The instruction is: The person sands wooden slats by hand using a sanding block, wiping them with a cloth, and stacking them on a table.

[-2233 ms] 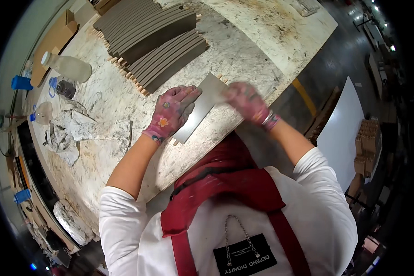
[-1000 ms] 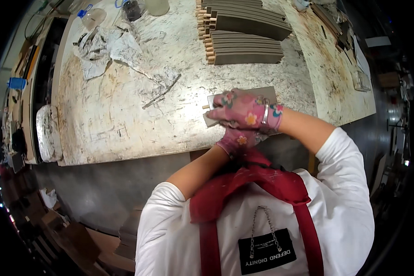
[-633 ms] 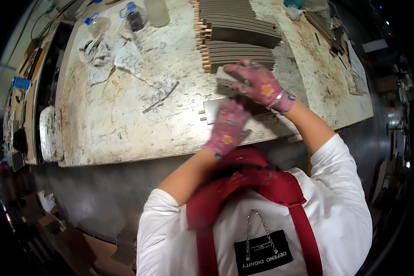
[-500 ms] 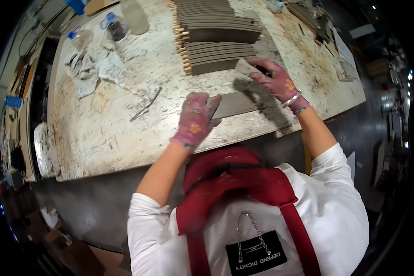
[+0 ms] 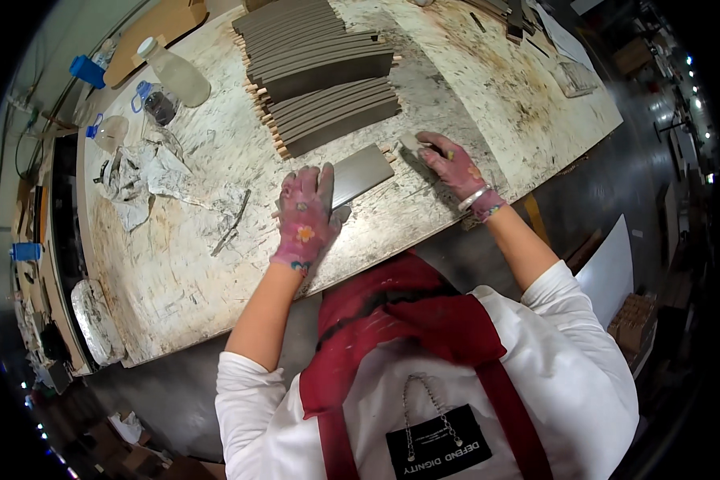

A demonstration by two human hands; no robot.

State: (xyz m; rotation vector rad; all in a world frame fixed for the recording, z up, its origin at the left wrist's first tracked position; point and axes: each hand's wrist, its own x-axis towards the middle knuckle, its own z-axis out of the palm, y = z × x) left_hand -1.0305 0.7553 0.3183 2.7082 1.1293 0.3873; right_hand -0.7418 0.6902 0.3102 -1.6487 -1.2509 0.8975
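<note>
On the worktable in front of me lies a grey slat (image 5: 360, 174) with a thin wooden peg at its right end. My left hand (image 5: 304, 212), in a pink flowered glove, lies flat over the slat's left end with its fingers stretched out. A pale block (image 5: 410, 146), perhaps a sanding sponge, is pinched in my gloved right hand (image 5: 454, 170) just off the slat's right end. Behind the slat stand stacked rows of similar grey slats (image 5: 316, 72), with wooden pegs (image 5: 268, 120) sticking out of their ends.
Crumpled white sheeting (image 5: 140, 176) and a thin stick (image 5: 230, 224) lie left on the stained worktable (image 5: 188, 296). Beyond them stand a cloudy bottle (image 5: 176, 74) and a jug with a blue handle (image 5: 158, 104). Dark offcuts (image 5: 516, 20) lie at the far right.
My right hand with the pale block has come down to the slat's right end. The slat now lies more slanted and catches the light. The whole view has turned somewhat.
</note>
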